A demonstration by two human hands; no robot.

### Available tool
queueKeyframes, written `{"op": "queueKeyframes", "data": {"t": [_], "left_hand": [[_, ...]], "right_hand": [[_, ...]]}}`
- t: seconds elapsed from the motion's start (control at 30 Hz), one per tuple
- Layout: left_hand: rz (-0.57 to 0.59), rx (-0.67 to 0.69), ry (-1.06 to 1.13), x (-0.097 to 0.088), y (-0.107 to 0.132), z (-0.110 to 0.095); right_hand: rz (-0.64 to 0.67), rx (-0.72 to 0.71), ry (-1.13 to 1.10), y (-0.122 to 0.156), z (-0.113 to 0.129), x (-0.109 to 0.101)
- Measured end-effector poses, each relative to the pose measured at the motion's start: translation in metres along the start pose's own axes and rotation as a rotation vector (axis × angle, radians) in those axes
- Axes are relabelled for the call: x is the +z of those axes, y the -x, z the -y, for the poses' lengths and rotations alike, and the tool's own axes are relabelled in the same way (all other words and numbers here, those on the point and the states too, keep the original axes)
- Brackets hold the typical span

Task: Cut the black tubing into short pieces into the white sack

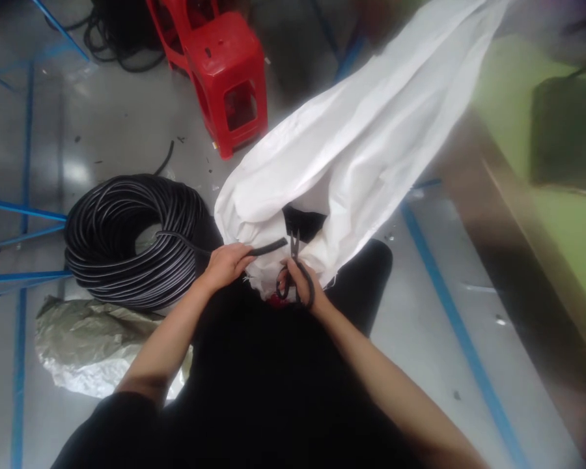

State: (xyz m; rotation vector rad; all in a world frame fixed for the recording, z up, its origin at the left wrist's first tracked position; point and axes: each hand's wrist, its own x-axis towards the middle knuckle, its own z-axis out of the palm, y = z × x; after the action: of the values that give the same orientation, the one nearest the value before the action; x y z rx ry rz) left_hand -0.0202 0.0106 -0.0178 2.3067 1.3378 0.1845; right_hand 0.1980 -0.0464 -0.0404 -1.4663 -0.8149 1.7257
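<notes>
My left hand [228,264] is closed around a black cable [269,248], whose free end sticks out to the right. Behind the hand the cable runs back to a large black coil [131,241] on the floor at the left. My right hand [300,281] grips black-handled scissors [295,244] with the blades pointing away from me. The blade tips are just right of the cable end and apart from it. Under both hands, a long white woven sack [351,143] lies across my lap and stretches to the upper right.
A red plastic stool [229,71] stands ahead. Crumpled olive and silver wrapping [92,339] lies beside the coil. Blue tape [459,319] marks the grey floor, with small scraps about. At the right is a green surface [557,241] with a dark edge.
</notes>
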Motion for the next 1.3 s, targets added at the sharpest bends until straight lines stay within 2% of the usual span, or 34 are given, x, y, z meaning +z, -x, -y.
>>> {"op": "queueKeyframes", "data": {"t": [0.07, 0.2, 0.37, 0.5, 0.7, 1.0, 1.3], "left_hand": [[-0.04, -0.017, -0.019, -0.004, -0.007, -0.009], [-0.059, 0.034, -0.053, -0.017, -0.024, -0.034], [-0.003, 0.045, -0.133, -0.024, -0.039, -0.051], [0.079, 0.069, -0.135, -0.02, -0.036, -0.05], [0.2, 0.065, -0.178, -0.017, -0.032, -0.049], [0.208, 0.075, -0.117, 0.001, -0.037, -0.036], [0.191, 0.034, -0.072, -0.001, -0.028, -0.019]], "right_hand": [[0.033, -0.031, 0.104, 0.008, -0.003, -0.005], [0.069, -0.119, 0.336, 0.027, 0.002, -0.012], [0.058, -0.197, 0.494, 0.036, 0.02, -0.017], [0.035, -0.172, 0.562, 0.033, 0.024, -0.017], [0.028, -0.149, 0.58, 0.025, 0.012, -0.016], [-0.032, -0.077, 0.435, 0.025, 0.005, -0.007], [-0.082, -0.034, 0.495, 0.026, 0.001, -0.009]]}}
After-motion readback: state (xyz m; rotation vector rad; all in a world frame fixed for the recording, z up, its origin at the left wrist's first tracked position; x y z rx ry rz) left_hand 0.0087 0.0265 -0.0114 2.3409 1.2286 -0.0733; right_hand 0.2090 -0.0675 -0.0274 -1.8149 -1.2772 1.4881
